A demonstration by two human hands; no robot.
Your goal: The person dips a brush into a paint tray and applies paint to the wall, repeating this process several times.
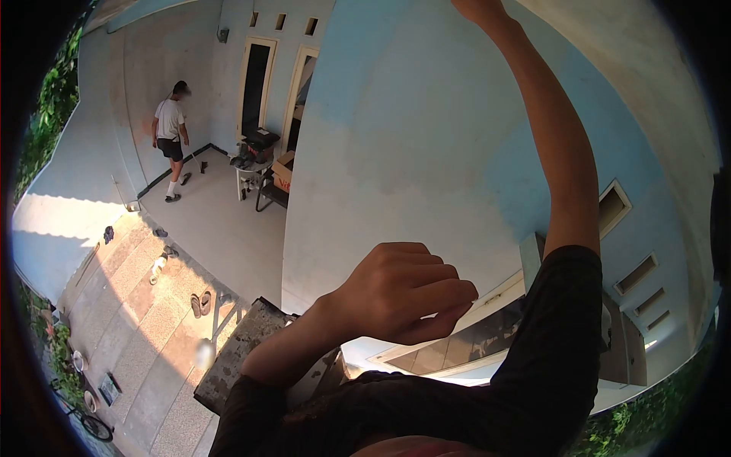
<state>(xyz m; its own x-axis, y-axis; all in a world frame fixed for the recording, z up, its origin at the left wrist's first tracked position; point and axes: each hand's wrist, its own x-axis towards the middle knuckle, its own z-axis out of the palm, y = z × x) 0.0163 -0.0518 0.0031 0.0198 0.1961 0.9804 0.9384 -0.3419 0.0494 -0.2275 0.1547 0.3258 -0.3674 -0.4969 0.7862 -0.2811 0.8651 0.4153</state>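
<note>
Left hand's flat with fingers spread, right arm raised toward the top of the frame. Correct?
Not quite: the left hand isn't flat and spread; its fingers are curled in, as the head view shows. The right arm is indeed raised toward the top of the frame.

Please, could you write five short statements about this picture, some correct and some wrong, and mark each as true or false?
1. The left hand is curled, with its fingers bent inward. True.
2. The right arm hangs down at the side. False: the right arm is raised, and the right hand is cut off by the top edge.
3. The other person wears a white top and dark shorts. True.
4. A pair of sandals lies on the paving. True.
5. The cardboard box stands out on the paving. False: the cardboard box is near the doorway.
</note>
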